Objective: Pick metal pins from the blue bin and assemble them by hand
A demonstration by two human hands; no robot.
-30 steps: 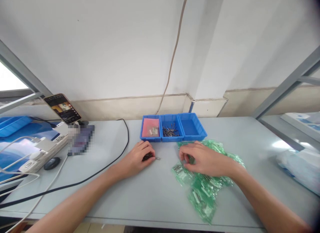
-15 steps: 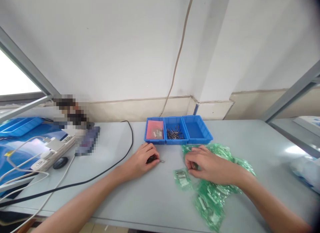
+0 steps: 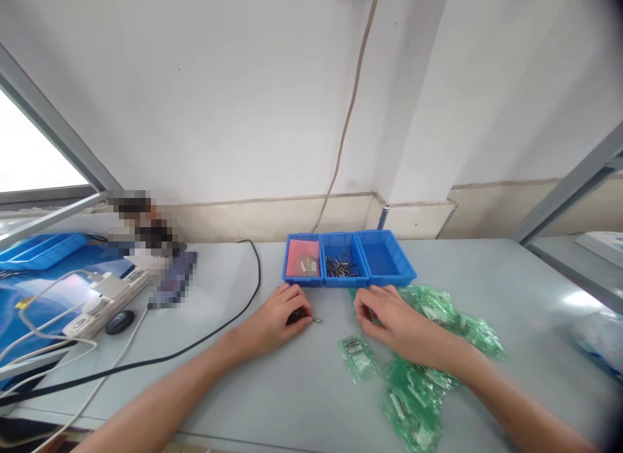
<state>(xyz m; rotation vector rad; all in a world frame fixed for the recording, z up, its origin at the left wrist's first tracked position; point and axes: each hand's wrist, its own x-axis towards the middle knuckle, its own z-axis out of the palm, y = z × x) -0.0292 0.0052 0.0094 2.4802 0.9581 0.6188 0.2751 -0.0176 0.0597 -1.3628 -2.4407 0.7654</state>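
My left hand (image 3: pixel 282 317) is closed around a bunch of small dark metal pins and rests on the table. One metal pin (image 3: pixel 317 320) sticks out past its fingertips. To the right, my right hand (image 3: pixel 389 317) is curled over the edge of the green plastic bags (image 3: pixel 433 307), thumb and fingers drawn together. Whatever may be between those fingers is hidden. Below that hand lies a small green bag (image 3: pixel 357 355) with a few metal pieces and a white label. More such bags (image 3: pixel 413 411) are heaped nearer the front edge.
Three blue bins stand side by side: one with a pink sheet (image 3: pixel 296 253) and a small clear bag, one with loose metal pins (image 3: pixel 341 266), and a right-hand bin (image 3: pixel 384 258). A black cable (image 3: pixel 195 342), power strip (image 3: pixel 104 304) and mouse (image 3: pixel 119 322) lie left.
My right hand has shifted slightly left, toward my left hand. My left hand keeps its hold on the pins. The whole view has tilted a little.
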